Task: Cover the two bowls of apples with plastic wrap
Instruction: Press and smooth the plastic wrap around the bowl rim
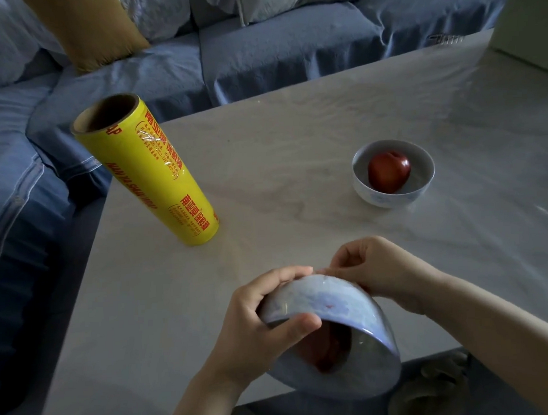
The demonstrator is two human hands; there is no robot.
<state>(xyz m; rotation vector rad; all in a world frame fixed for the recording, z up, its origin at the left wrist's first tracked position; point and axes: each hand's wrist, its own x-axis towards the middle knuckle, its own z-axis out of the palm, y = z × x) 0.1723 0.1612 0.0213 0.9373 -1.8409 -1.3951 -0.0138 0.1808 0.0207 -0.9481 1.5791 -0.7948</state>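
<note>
Near the table's front edge I hold a white bowl [331,302] tipped toward me, its mouth covered by clear plastic wrap [354,380] with a red apple [328,350] dimly visible behind it. My left hand [263,322] grips the bowl's left side, thumb on its wall. My right hand [377,271] pinches the wrap against the bowl's underside. A second white bowl [393,198] with a red apple [389,172] stands uncovered at the middle right. The yellow plastic wrap roll [147,172] stands upright at the table's left.
The pale marble table [264,163] is flanked by a blue sofa [274,48] at the back and left, with a mustard cushion [88,29]. A pale box [530,25] sits at the far right corner.
</note>
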